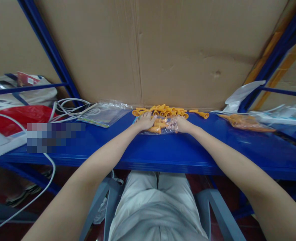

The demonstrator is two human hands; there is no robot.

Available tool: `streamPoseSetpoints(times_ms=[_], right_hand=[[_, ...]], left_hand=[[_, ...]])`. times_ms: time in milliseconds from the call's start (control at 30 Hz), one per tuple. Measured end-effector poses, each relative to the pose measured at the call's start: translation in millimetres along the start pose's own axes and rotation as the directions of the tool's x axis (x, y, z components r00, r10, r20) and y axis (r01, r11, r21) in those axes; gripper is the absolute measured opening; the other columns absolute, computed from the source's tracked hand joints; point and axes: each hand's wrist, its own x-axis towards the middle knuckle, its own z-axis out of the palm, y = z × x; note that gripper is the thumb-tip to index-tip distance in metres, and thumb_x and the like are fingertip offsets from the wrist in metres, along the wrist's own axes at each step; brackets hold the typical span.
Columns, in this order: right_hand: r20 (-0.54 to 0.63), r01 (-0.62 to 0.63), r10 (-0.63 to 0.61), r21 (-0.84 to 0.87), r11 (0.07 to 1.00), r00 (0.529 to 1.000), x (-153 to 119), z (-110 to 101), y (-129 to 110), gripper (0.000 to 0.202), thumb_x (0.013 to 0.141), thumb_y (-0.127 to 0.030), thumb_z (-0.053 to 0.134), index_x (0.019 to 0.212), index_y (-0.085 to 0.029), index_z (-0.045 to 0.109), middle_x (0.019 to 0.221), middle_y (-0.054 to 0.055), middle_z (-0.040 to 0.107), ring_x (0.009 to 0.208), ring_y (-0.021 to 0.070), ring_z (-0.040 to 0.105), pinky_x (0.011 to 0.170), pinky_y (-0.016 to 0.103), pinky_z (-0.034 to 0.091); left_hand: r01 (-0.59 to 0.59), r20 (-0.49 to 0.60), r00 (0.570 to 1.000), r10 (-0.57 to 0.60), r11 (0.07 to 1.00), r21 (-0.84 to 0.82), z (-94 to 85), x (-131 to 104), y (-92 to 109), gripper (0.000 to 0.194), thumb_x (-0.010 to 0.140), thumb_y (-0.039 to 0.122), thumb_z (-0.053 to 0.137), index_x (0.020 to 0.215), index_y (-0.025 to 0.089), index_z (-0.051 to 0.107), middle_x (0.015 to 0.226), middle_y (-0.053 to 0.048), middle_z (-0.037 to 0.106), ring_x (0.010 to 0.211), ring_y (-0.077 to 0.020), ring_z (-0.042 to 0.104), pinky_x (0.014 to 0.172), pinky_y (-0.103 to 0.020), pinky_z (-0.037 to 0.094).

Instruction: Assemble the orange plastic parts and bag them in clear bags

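Observation:
A clear plastic bag (151, 133) with several yellow, horn-shaped plastic pieces (160, 124) in it lies on the blue table. My left hand (147, 121) rests over the bag's left end, its fingers stretched forward and lying fairly flat. At the other end, my right hand (183, 124) is closed on the crumpled plastic; part of its fingers is hidden. Just beyond both hands is a pile of loose yellow horn-shaped pieces (163, 108). One more loose yellow piece (203, 114) lies to the right of the pile.
Flat clear bags (105, 115) and white cables (69, 105) lie to the left. Another bag of yellow pieces (245, 122) is on the right, near a white power strip (286, 118). Cardboard (173, 50) stands behind the blue table (158, 150). Blue frame posts (49, 47) rise at the sides.

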Motion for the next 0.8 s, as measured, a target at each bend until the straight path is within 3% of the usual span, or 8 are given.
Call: streamPoseSetpoints(times_ms=[167,300,367,433,600,700,800], right_hand=[[-0.073,0.003,0.009,0.161,0.987,0.997,1,-2,0,0.024,0.082,-0.036,0.063,0.085,-0.016,0.075,0.095,0.008,0.074,0.078,0.0196,0.067,0.072,0.029,0.049],[-0.171,-0.235,0.217,-0.091,0.968,0.961,-1,-11,0,0.026,0.085,-0.027,0.053,0.072,-0.014,0.072,0.077,0.01,0.072,0.076,0.0214,0.065,0.072,0.03,0.047],[-0.154,-0.342,0.316,-0.188,0.921,0.936,-2,-14,1,0.028,0.084,-0.026,0.052,0.066,-0.014,0.07,0.068,0.012,0.068,0.072,0.0233,0.064,0.068,0.032,0.046],[-0.086,-0.363,0.353,-0.198,0.91,0.932,-3,-14,3,0.027,0.082,-0.025,0.053,0.06,-0.015,0.067,0.059,0.011,0.062,0.067,0.0235,0.062,0.064,0.033,0.045],[-0.007,-0.339,0.341,0.098,0.936,0.94,-4,-8,0,0.036,0.083,-0.033,0.052,0.05,-0.019,0.055,0.047,0.001,0.043,0.051,0.0143,0.046,0.053,0.029,0.039],[0.03,-0.329,0.334,0.269,0.905,0.942,-6,-5,-7,0.039,0.08,-0.039,0.056,0.048,-0.019,0.049,0.047,-0.002,0.039,0.047,0.0096,0.036,0.049,0.025,0.032],[0.07,-0.322,0.318,0.345,0.882,0.945,-8,-5,-11,0.039,0.076,-0.046,0.06,0.051,-0.018,0.053,0.045,-0.003,0.039,0.046,0.0086,0.035,0.047,0.024,0.03]], left_hand=[[-0.001,0.033,0.999,-0.001,0.999,0.045,-9.4,-6,9,0.057,0.096,0.051,0.032,0.135,0.012,0.045,0.145,-0.023,0.048,0.137,-0.0329,0.042,0.11,-0.049,0.033],[0.062,-0.021,0.998,-0.059,0.983,0.172,-30.0,-16,25,0.056,0.097,0.048,0.032,0.132,0.008,0.049,0.139,-0.024,0.054,0.131,-0.0346,0.049,0.105,-0.046,0.04],[0.143,-0.035,0.99,-0.139,0.958,0.249,-40.6,-20,30,0.055,0.096,0.049,0.032,0.127,0.01,0.055,0.128,-0.023,0.062,0.122,-0.0355,0.057,0.098,-0.046,0.045],[0.223,-0.042,0.974,-0.221,0.925,0.307,-48.6,-22,31,0.056,0.095,0.051,0.033,0.123,0.01,0.059,0.119,-0.023,0.067,0.114,-0.0356,0.062,0.094,-0.045,0.048],[0.216,0.042,0.968,-0.248,0.906,0.365,-55.0,-19,24,0.058,0.094,0.054,0.032,0.11,0.013,0.069,0.114,-0.019,0.071,0.11,-0.0364,0.065,0.09,-0.045,0.051],[0.209,0.066,0.966,-0.248,0.908,0.363,-55.4,-18,22,0.059,0.095,0.053,0.029,0.108,0.013,0.071,0.114,-0.019,0.071,0.11,-0.0361,0.065,0.091,-0.045,0.051],[0.208,0.06,0.968,-0.245,0.911,0.357,-55.9,-19,23,0.059,0.095,0.052,0.028,0.11,0.013,0.07,0.116,-0.018,0.07,0.112,-0.0361,0.064,0.092,-0.045,0.051]])
